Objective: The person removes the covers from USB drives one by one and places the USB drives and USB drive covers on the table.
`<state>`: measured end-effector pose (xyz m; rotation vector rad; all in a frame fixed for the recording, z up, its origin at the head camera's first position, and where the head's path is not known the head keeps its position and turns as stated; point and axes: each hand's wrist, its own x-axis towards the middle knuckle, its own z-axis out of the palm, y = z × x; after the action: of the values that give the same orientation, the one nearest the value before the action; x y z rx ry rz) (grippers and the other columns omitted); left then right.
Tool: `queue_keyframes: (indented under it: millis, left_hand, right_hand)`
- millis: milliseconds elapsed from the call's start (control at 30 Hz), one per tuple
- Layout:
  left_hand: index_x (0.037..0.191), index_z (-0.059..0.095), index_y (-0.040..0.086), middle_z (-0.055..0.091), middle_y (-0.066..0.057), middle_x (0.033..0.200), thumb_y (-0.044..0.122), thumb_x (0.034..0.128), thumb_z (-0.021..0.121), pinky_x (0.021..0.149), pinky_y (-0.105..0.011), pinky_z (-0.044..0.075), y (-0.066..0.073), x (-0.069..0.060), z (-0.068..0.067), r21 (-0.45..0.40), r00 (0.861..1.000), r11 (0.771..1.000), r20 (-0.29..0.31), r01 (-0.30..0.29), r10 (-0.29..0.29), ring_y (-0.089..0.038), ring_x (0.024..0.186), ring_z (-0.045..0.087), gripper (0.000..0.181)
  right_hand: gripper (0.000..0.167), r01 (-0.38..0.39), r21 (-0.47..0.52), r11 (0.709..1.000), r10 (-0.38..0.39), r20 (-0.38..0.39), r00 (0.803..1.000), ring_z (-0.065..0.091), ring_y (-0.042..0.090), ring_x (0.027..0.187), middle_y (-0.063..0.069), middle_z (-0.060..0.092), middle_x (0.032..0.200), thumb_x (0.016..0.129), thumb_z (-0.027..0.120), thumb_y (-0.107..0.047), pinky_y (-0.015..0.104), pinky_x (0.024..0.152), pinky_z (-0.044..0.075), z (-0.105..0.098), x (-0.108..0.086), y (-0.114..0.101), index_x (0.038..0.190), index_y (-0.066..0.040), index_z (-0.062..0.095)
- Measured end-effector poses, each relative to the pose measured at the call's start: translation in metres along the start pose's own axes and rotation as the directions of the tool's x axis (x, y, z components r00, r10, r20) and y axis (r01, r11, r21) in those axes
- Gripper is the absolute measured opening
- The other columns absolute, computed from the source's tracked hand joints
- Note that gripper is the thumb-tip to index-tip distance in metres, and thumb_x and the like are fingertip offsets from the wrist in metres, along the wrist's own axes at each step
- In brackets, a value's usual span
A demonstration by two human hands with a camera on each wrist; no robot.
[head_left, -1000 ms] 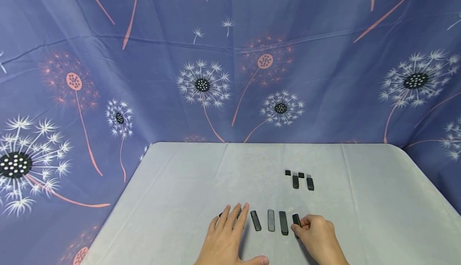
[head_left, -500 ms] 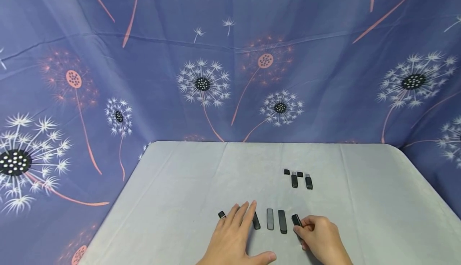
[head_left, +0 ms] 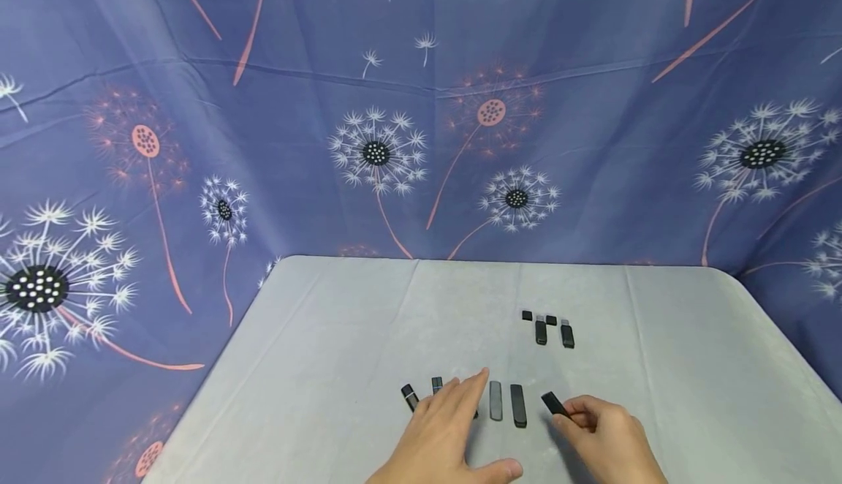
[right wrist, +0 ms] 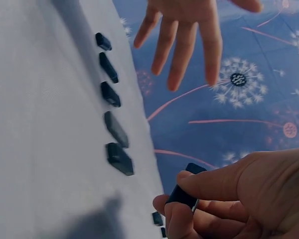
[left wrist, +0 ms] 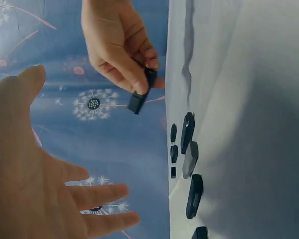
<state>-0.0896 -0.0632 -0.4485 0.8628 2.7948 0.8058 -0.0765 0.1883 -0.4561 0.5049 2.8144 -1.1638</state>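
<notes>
My right hand [head_left: 608,433] pinches a black USB flash drive [head_left: 554,402] between thumb and fingers, above the table at the right end of a row of drives. In the right wrist view the thumb lies across the held drive [right wrist: 182,194]. Over the row's left part, my left hand [head_left: 437,429] is held with straight, spread fingers and nothing in it. It partly covers the drives beneath. A grey drive [head_left: 495,401] and a dark grey drive [head_left: 518,406] lie between the hands. Two black drives [head_left: 409,396] show at the left.
Farther back on the white table [head_left: 342,323] lie two black flash drives [head_left: 541,330] with bare metal plugs. Two small black caps [head_left: 527,315] lie near those plugs. A blue dandelion-print cloth [head_left: 296,140] hangs behind the table.
My right hand has lifted the black flash drive and moved right, away from the row. My left hand has shifted right, uncovering two drives at the row's left end.
</notes>
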Motion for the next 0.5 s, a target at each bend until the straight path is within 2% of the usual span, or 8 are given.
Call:
queue_keyframes:
  millis: [167, 333, 500]
  left_hand:
    - [0.165, 0.021, 0.032, 0.048, 0.003, 0.157, 0.084, 0.0897, 0.046, 0.104, -0.063, 0.045, 0.005, 0.005, -0.002, -0.016, 1.000, 1.000, -0.022, -0.011, 0.010, -0.027, 0.143, 0.049, 0.094]
    - [0.165, 0.022, 0.031, 0.051, 0.007, 0.154, 0.079, 0.0924, 0.048, 0.098, -0.060, 0.050, 0.012, 0.013, -0.005, -0.009, 0.995, 0.996, -0.051, -0.090, 0.089, -0.021, 0.139, 0.053, 0.091]
    - [0.164, 0.022, 0.033, 0.052, 0.006, 0.153, 0.074, 0.0966, 0.047, 0.097, -0.057, 0.052, 0.023, 0.024, -0.012, -0.027, 0.988, 0.989, -0.062, -0.147, 0.145, -0.020, 0.137, 0.055, 0.084]
  right_hand:
    - [0.013, 0.020, 0.001, 1.000, -0.020, 0.007, 1.000, 0.067, 0.011, 0.067, -0.003, 0.074, 0.078, 0.087, 0.082, -0.018, 0.030, 0.063, 0.052, -0.014, -0.007, -0.007, 0.092, -0.006, 0.076]
    - [0.013, 0.054, -0.005, 0.999, -0.054, -0.013, 0.998, 0.068, 0.009, 0.068, -0.003, 0.075, 0.080, 0.089, 0.082, -0.018, 0.025, 0.062, 0.050, -0.026, -0.016, -0.015, 0.096, -0.009, 0.077]
    - [0.014, 0.067, 0.002, 0.998, -0.067, 0.003, 0.998, 0.068, 0.008, 0.069, -0.003, 0.076, 0.083, 0.090, 0.080, -0.020, 0.023, 0.063, 0.053, -0.032, -0.022, -0.023, 0.100, -0.010, 0.077]
